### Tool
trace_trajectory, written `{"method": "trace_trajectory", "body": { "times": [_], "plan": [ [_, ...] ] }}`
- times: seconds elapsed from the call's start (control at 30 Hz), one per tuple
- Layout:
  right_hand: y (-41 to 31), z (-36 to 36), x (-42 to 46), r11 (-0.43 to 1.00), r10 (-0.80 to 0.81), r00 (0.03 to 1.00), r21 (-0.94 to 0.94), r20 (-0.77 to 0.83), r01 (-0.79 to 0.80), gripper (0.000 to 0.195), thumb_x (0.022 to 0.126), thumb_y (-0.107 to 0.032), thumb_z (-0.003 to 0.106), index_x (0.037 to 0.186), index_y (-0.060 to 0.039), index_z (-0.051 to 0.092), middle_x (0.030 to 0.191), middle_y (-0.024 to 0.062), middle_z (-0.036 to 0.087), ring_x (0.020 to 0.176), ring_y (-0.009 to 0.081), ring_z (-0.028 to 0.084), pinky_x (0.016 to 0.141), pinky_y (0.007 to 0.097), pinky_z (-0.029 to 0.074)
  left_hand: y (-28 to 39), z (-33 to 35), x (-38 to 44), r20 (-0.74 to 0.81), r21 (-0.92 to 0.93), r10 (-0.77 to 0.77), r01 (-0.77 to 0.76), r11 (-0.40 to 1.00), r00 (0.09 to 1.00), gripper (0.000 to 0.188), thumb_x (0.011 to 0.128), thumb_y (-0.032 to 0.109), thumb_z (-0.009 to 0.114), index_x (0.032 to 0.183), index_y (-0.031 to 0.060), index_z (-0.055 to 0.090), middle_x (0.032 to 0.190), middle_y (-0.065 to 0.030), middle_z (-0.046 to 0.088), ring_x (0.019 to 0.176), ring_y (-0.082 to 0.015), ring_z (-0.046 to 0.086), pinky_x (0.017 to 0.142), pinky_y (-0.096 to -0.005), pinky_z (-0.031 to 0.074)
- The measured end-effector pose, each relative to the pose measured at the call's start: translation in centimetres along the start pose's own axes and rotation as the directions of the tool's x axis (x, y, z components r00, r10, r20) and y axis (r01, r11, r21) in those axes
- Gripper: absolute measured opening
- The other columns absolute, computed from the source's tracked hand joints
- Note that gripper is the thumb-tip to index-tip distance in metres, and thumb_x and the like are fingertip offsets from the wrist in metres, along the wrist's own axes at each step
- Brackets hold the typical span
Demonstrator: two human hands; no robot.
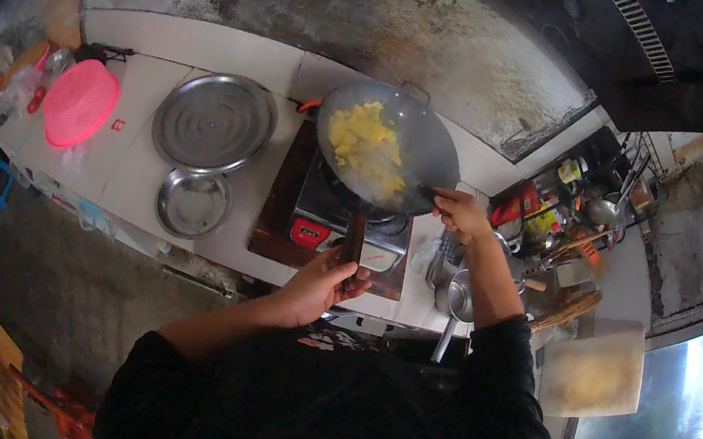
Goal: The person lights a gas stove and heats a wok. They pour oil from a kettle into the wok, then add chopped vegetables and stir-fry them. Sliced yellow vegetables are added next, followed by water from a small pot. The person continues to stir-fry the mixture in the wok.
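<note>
A dark wok (429, 136) sits tilted over a portable gas stove (309, 203), with yellow food pieces (367, 140), perhaps scrambled egg, in its left and middle part. Haze like steam hangs over the food. My left hand (321, 286) is closed around the wok's brown wooden handle (355, 237), in front of the stove. At the wok's right rim, my right hand (459, 215) grips a dark utensil (425, 192), likely a spatula, that reaches inside. Most of that utensil cannot be made out against the dark wok.
Left of the stove lie a large round metal tray (212, 124) and a smaller metal dish (193, 206). A pink plastic colander (82, 104) stands farther left. On the right are a metal ladle (459, 297), bottles, utensils and a cutting board (594, 375). A wall closes off the back.
</note>
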State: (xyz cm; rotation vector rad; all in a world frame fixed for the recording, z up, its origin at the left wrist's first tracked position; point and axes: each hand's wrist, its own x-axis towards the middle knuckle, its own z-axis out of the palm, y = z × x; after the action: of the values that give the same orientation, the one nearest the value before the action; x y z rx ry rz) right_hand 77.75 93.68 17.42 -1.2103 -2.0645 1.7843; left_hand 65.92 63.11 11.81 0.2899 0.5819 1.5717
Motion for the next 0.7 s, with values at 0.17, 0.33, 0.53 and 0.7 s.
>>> {"method": "trace_trajectory", "body": {
  "times": [0.17,0.33,0.53,0.7],
  "plan": [
    [-4.1,0.6,-5.5,0.745,-0.268,0.962,-0.645,-0.053,0.172,0.039,0.082,-0.011,0.058,0.120,-0.0033,0.056,0.071,0.0070,0.061,0.057,0.0100,0.052,0.050,0.0257,0.041,-0.1,-0.1,0.0,-0.017,-0.020,-0.007,0.007,1.000,1.000,0.028,0.093,0.013,0.049,0.120,0.0087,0.043,0.100,-0.0060,0.057,0.092,-0.0179,0.058,0.080,-0.0290,0.050],
    [-6.3,0.3,-8.1,0.425,-0.471,0.879,-0.854,0.075,0.300,0.039,0.079,-0.012,0.058,0.117,-0.0098,0.058,0.081,0.0167,0.065,0.072,0.0279,0.063,0.069,0.0361,0.049,-0.6,-0.7,-0.1,0.005,0.002,0.037,-0.037,0.999,0.999,0.028,0.093,0.015,0.051,0.119,0.0087,0.045,0.102,-0.0061,0.059,0.089,-0.0163,0.059,0.080,-0.0301,0.049],
    [-6.4,-6.0,-5.6,0.083,-0.469,0.877,-0.983,0.105,0.162,0.035,0.076,-0.024,0.056,0.105,-0.0063,0.063,0.089,0.0184,0.063,0.084,0.0380,0.059,0.077,0.0446,0.047,-0.9,-0.7,0.8,-0.026,0.084,-0.009,0.011,0.996,1.000,0.040,0.091,0.024,0.053,0.128,0.0143,0.041,0.106,-0.0044,0.057,0.091,-0.0140,0.054,0.078,-0.0279,0.044],
    [-7.3,-8.5,-3.0,0.794,0.390,0.920,-0.525,0.050,-0.307,0.022,0.084,-0.025,0.060,0.088,-0.0041,0.060,0.069,0.0102,0.058,0.045,0.0137,0.046,0.034,0.0246,0.032,-0.6,-0.6,-0.5,-0.061,0.042,0.020,-0.017,0.999,0.998,0.026,0.095,0.016,0.047,0.119,0.0075,0.044,0.105,-0.0084,0.057,0.093,-0.0173,0.056,0.082,-0.0324,0.046]
  ]
}}
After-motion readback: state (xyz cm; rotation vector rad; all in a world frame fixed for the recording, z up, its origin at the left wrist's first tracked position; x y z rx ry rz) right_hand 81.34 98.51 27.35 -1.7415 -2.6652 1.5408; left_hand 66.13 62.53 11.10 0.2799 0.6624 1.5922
